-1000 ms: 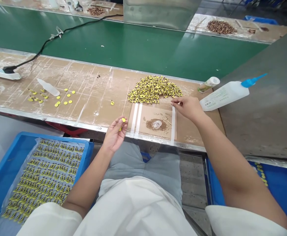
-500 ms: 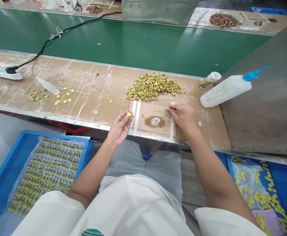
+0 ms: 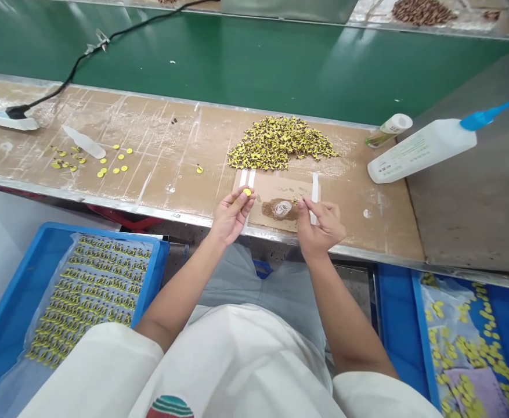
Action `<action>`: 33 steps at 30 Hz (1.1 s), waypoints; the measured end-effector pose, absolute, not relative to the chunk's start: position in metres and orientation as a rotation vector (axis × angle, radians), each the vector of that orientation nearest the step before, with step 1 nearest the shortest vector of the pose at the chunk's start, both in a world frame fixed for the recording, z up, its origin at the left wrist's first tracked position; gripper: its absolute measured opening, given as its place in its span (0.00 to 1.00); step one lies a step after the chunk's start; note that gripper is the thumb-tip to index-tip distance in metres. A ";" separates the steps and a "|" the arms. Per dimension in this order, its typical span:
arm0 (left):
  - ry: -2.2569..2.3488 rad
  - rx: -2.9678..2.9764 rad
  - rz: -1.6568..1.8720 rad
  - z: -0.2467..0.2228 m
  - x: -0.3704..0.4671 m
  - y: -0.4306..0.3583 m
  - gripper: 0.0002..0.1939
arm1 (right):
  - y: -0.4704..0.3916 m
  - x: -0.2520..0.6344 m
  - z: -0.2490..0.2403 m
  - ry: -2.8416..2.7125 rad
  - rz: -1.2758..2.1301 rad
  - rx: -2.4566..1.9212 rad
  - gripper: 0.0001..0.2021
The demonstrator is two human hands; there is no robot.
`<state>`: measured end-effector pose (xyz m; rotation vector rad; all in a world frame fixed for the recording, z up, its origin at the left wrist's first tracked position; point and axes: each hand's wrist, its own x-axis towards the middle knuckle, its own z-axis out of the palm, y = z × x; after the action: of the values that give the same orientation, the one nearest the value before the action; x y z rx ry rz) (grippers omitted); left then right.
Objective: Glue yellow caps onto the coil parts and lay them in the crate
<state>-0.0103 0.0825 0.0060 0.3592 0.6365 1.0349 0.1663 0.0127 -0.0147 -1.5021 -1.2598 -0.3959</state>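
Observation:
Between the thumb and fingers of my left hand [image 3: 232,217] is a small round yellow disc [image 3: 247,192], held over the left side of a cardboard piece [image 3: 263,216]. My right hand [image 3: 322,227] is pinched closed at the cardboard's right side, just beside a small clear cup [image 3: 282,209]. Whatever its fingertips hold is too small to make out. A wet brown patch surrounds the cup. Behind the cardboard lies a heap of small yellow-and-black pieces [image 3: 280,142]. One yellow disc with a dark piece on it [image 3: 199,169] rests to the left.
Loose yellow discs [image 3: 115,170] and a white plastic nozzle [image 3: 84,142] lie at left, near a power strip [image 3: 8,120]. At right a white bottle with blue tip [image 3: 423,152] leans beside a small tube [image 3: 389,130]. Blue trays [image 3: 161,270] flank my legs.
My right hand has moved left and down, from the cardboard's right edge to beside the clear cup. My left hand still holds the yellow disc. The view has shifted slightly.

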 end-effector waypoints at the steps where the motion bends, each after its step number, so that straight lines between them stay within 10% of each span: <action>1: 0.641 0.366 1.039 0.005 -0.010 0.082 0.09 | 0.013 0.165 -0.016 -1.259 -0.434 -1.494 0.07; 33: 0.642 0.283 0.974 0.007 -0.022 0.082 0.10 | 0.013 0.163 -0.027 -1.299 -0.423 -1.685 0.07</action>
<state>-0.0215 0.0821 0.0066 0.2831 0.6416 0.9740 0.1631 0.0127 -0.0270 -1.6845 -1.2988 -0.4231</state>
